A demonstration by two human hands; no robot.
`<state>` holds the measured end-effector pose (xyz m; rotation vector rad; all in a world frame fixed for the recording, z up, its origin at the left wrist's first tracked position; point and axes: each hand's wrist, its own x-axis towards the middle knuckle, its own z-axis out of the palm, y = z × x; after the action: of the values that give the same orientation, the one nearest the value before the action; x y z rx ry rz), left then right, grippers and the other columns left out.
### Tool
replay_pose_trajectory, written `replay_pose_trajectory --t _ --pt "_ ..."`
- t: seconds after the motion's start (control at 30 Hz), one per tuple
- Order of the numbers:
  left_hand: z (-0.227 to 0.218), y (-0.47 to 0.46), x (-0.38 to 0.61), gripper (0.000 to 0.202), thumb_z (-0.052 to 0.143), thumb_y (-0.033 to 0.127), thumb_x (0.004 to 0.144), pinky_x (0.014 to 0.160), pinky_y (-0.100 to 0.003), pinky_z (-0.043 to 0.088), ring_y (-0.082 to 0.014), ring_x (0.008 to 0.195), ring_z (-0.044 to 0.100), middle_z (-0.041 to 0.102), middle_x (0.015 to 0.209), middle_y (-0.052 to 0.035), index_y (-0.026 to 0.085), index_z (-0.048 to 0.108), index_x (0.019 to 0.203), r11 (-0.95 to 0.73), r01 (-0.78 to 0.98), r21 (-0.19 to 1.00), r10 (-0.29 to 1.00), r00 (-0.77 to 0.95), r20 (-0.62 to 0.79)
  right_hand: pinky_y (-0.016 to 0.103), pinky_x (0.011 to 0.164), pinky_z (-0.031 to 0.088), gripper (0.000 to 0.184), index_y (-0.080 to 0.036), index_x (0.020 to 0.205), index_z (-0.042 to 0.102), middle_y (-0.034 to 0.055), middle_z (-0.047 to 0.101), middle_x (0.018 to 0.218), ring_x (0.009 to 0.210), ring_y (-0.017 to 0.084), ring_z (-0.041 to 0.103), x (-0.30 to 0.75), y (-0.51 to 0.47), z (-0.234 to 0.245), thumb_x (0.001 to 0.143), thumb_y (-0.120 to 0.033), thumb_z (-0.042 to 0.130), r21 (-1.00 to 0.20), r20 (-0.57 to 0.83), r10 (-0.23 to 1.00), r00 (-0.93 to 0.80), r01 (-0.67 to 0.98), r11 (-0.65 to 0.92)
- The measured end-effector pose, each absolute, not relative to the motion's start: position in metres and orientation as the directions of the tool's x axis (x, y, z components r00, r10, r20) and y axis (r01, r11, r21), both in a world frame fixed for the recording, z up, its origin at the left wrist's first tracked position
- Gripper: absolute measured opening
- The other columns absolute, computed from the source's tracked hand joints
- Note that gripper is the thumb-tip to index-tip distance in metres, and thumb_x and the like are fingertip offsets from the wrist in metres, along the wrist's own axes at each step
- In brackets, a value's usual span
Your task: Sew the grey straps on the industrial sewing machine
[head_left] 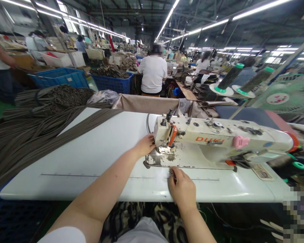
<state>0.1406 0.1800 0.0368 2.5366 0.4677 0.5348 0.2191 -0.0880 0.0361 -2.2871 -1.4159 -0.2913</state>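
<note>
My left hand [146, 145] reaches to the left end of a white sewing machine [202, 135], beside its needle area. Its fingers are closed around a thin grey strip [148, 124] that curves up behind the machine head; the fingertips are partly hidden. Near the front edge of the machine bed, my right hand [182, 187] rests on the white table [91, 162]. A small thin metal tool [171, 174], perhaps thread snips, pokes out of its closed fingers. Most of the tool is covered by the hand.
Long grey-brown strips [91, 126] spread over the table's left side, from bundles [53, 98] behind. Thread cones [229, 79] and a fan [281, 96] stand at the right. Blue crates [112, 82] lie beyond the table. A person in white [153, 74] sits ahead, facing away.
</note>
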Motion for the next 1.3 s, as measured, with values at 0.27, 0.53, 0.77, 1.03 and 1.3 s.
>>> replay_pose_trajectory --t 0.27,0.53,0.77,1.03,1.3 --pt "0.048 0.177 0.12 0.009 0.076 0.029 0.087 0.102 -0.043 0.046 -0.0271 0.107 0.064 0.074 0.106 -0.0054 0.024 0.08 0.095 -0.833 0.285 0.475 0.443 0.857 0.263 0.03 0.071 0.041 0.026 -0.021 0.11 0.068 0.0033 0.075 0.093 0.078 0.021 0.066 0.219 -0.087 0.036 0.09 -0.016 0.051 -0.235 0.389 0.8 0.457 0.889 -0.394" --pt "0.054 0.171 0.117 0.004 0.08 0.023 0.083 0.097 -0.039 0.045 -0.0243 0.102 0.067 0.076 0.1 -0.0012 0.027 0.08 0.084 -0.781 0.377 0.498 0.527 0.826 0.2 0.031 0.07 0.04 0.027 -0.02 0.109 0.068 0.003 0.075 0.092 0.076 0.02 0.066 0.22 -0.086 0.034 0.088 -0.015 0.052 -0.228 0.419 0.791 0.446 0.895 -0.384" --pt "0.057 0.158 0.109 0.009 0.078 0.016 0.084 0.086 -0.029 0.048 -0.0175 0.091 0.068 0.073 0.094 0.0006 0.024 0.079 0.087 -0.727 0.394 0.563 0.565 0.808 0.164 0.03 0.069 0.038 0.025 -0.021 0.107 0.067 0.003 0.075 0.089 0.074 0.02 0.064 0.219 -0.086 0.036 0.088 -0.015 0.052 -0.231 0.428 0.784 0.449 0.893 -0.386" --pt "0.054 0.141 0.103 0.012 0.076 0.009 0.083 0.069 -0.023 0.045 -0.0119 0.076 0.062 0.068 0.091 0.0001 0.02 0.078 0.088 -0.638 0.44 0.632 0.625 0.776 0.09 0.029 0.07 0.038 0.025 -0.021 0.106 0.068 0.0035 0.074 0.087 0.075 0.02 0.064 0.218 -0.086 0.037 0.087 -0.014 0.053 -0.254 0.408 0.786 0.464 0.885 -0.39" --pt "0.06 0.131 0.105 0.012 0.075 0.008 0.082 0.073 -0.024 0.046 -0.0125 0.077 0.062 0.066 0.093 -0.0004 0.019 0.076 0.086 -0.607 0.476 0.636 0.648 0.76 0.05 0.029 0.07 0.039 0.024 -0.021 0.106 0.068 0.0032 0.074 0.089 0.075 0.019 0.064 0.217 -0.087 0.037 0.087 -0.014 0.053 -0.261 0.412 0.782 0.468 0.882 -0.391"
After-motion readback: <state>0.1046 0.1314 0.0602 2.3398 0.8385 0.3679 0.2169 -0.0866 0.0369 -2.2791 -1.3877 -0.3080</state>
